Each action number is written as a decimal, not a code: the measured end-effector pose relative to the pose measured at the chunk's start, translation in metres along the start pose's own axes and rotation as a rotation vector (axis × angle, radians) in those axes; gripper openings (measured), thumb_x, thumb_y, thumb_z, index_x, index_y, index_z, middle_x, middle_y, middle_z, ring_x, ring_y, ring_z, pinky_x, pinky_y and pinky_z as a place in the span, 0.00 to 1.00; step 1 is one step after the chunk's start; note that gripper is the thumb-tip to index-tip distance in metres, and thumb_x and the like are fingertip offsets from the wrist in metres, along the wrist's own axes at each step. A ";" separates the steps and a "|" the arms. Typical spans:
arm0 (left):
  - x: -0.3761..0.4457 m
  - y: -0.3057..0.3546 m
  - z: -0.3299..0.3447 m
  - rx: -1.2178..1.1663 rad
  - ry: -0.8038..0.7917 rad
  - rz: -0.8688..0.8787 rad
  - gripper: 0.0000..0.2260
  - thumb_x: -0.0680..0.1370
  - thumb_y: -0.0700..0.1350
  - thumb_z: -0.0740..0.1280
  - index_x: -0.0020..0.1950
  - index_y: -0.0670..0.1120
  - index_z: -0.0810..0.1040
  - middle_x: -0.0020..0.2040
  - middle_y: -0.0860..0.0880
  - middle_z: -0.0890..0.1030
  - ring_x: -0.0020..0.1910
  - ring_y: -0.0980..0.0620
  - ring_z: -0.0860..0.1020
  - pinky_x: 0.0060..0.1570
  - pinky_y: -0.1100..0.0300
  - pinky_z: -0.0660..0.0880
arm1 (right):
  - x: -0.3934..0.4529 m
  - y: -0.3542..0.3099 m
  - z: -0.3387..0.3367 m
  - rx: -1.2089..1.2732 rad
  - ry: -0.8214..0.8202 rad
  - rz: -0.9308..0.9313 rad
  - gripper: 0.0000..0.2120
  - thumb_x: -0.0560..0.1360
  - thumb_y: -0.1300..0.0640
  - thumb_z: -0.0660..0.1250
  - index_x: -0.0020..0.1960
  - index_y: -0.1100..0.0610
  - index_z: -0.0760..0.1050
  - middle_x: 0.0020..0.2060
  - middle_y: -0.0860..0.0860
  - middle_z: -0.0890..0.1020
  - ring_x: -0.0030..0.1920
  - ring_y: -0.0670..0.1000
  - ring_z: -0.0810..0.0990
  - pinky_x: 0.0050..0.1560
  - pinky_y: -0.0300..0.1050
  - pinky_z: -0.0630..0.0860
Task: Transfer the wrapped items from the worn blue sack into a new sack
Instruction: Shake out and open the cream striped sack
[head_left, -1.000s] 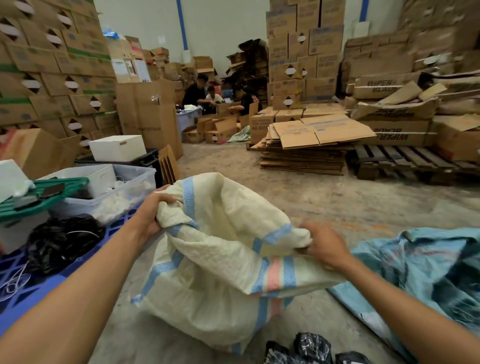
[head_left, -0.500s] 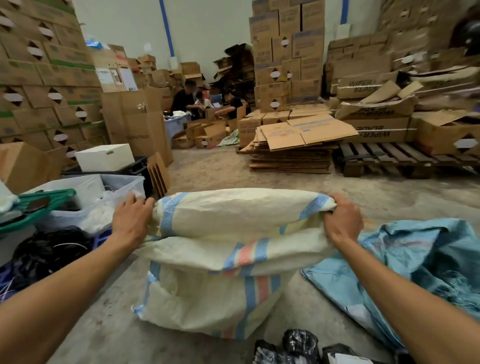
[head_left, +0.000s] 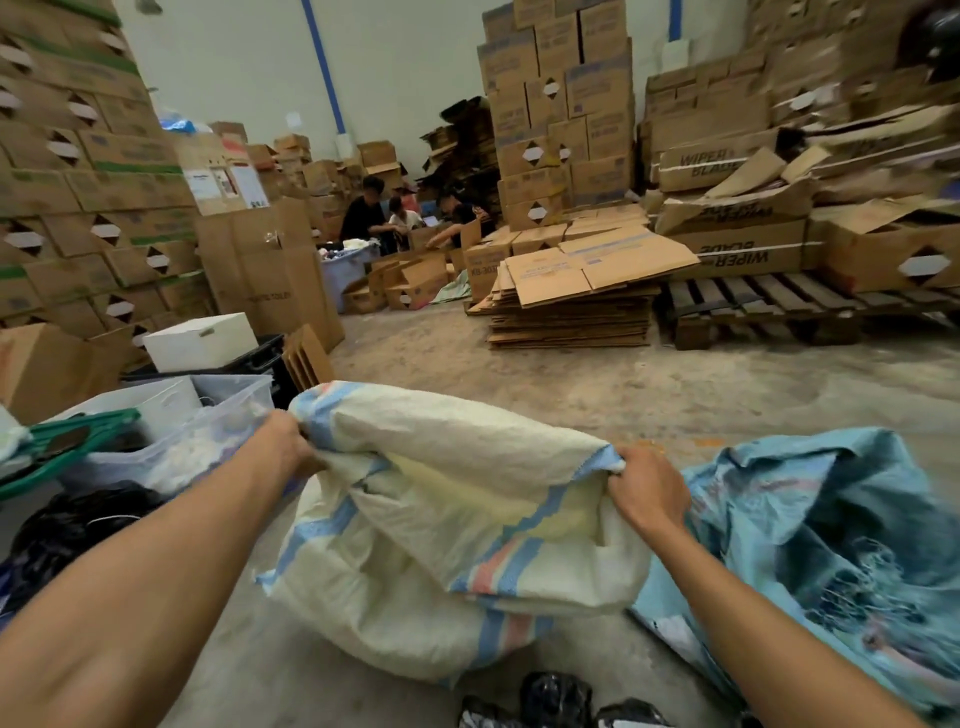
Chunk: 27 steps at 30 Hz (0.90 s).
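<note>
A new cream woven sack (head_left: 457, 525) with blue and pink stripes hangs in front of me over the concrete floor, its lower part crumpled on the ground. My left hand (head_left: 283, 447) grips its upper left edge. My right hand (head_left: 647, 491) grips its upper right edge. The worn blue sack (head_left: 831, 545) lies crumpled on the floor at the right, frayed and torn. Several items wrapped in black plastic (head_left: 556, 699) lie at the bottom edge, near my feet.
At the left stand a clear plastic bin (head_left: 218, 426), a green tray (head_left: 67, 447) and a heap of black bags (head_left: 78, 525). Flattened cartons (head_left: 582, 291), a wooden pallet (head_left: 779, 306) and box stacks ring the floor. Several people (head_left: 395, 218) work at the back.
Both hands have moved out to the sack's top corners and spread it wide, then shaken it so the upper edge now bulges and sags. The view has tilted slightly.
</note>
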<state>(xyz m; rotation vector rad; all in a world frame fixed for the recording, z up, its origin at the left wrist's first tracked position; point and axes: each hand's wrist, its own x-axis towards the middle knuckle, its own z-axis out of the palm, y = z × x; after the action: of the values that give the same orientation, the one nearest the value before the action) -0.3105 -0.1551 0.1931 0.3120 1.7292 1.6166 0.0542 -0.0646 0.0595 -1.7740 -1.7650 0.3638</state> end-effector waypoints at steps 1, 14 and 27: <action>0.000 0.004 -0.006 -0.076 0.015 -0.080 0.22 0.82 0.56 0.53 0.66 0.44 0.76 0.65 0.46 0.77 0.64 0.45 0.74 0.59 0.54 0.72 | 0.005 0.002 -0.009 0.124 -0.065 0.147 0.12 0.76 0.56 0.61 0.55 0.54 0.80 0.51 0.58 0.83 0.53 0.62 0.81 0.44 0.48 0.72; 0.033 0.036 -0.088 0.469 -0.565 -0.004 0.37 0.53 0.49 0.85 0.56 0.37 0.76 0.44 0.35 0.84 0.37 0.39 0.84 0.34 0.48 0.82 | 0.061 0.029 -0.079 1.216 -0.591 0.753 0.09 0.70 0.63 0.66 0.48 0.66 0.78 0.36 0.63 0.84 0.31 0.59 0.84 0.29 0.59 0.80; 0.129 0.012 -0.073 1.046 -0.099 0.958 0.20 0.77 0.52 0.68 0.65 0.44 0.73 0.56 0.38 0.80 0.54 0.37 0.78 0.48 0.50 0.71 | 0.025 -0.052 -0.058 0.470 -0.642 0.084 0.21 0.67 0.67 0.76 0.58 0.59 0.76 0.50 0.59 0.85 0.48 0.58 0.85 0.46 0.49 0.81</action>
<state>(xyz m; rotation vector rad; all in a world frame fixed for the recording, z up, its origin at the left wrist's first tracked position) -0.4514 -0.1273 0.1553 1.8952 2.3708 0.9901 0.0480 -0.0567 0.1402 -1.4712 -1.7961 1.3844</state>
